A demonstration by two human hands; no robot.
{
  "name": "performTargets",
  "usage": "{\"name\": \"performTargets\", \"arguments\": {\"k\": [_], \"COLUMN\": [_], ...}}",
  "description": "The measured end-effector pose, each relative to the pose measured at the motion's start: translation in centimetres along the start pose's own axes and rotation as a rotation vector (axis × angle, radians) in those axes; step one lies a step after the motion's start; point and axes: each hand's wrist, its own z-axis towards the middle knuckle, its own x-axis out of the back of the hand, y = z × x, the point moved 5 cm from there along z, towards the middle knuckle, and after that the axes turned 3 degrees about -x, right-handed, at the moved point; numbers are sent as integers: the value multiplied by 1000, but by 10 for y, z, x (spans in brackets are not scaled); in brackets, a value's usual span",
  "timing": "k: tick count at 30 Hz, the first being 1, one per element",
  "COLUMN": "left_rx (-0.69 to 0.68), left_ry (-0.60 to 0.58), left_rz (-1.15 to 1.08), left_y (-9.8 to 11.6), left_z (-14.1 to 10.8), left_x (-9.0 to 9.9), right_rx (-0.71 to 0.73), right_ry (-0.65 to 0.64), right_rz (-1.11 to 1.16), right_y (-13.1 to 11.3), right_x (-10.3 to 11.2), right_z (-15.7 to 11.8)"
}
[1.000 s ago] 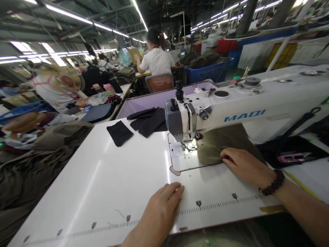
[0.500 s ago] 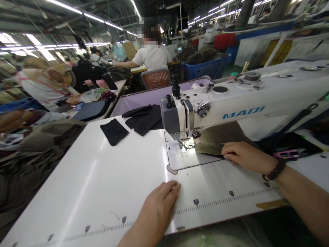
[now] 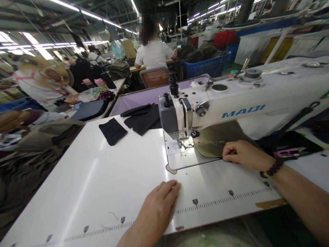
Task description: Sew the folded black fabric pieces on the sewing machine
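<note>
A white sewing machine (image 3: 244, 99) stands over the white table. Olive fabric (image 3: 214, 139) lies under its arm, with the left edge beside the lit needle area. My right hand (image 3: 238, 154) pinches the near edge of this fabric between thumb and fingers. Flat on the tabletop, in front of the metal needle plate (image 3: 183, 158), rests my left hand (image 3: 160, 202), its fingers stretched out and holding nothing. A small black fabric piece (image 3: 113, 131) lies at the table's far left, near more black pieces (image 3: 144, 120) behind the machine head.
Piles of dark olive fabric (image 3: 31, 164) border the table on the left. A pink-handled tool (image 3: 285, 153) lies right of the machine's arm. Behind the table, a person in a white shirt (image 3: 153, 55) sits near a blue crate (image 3: 203, 68).
The olive fabric has shifted slightly and its small label shows more clearly beside my right hand. The seated person's left arm has drawn in. My left hand has hardly moved.
</note>
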Motion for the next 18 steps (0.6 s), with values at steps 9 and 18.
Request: {"name": "performTargets", "arguments": {"k": [9,18], "left_rx": [-7,9], "left_ry": [8,5], "left_rz": [0,-8], "left_y": [0,0], "left_z": [1,2], "left_x": [0,1], "right_rx": [8,-52], "right_ry": [14,198], "right_rz": [22,88], "right_y": [2,13], "right_x": [2,29], "right_z": [1,-6]}}
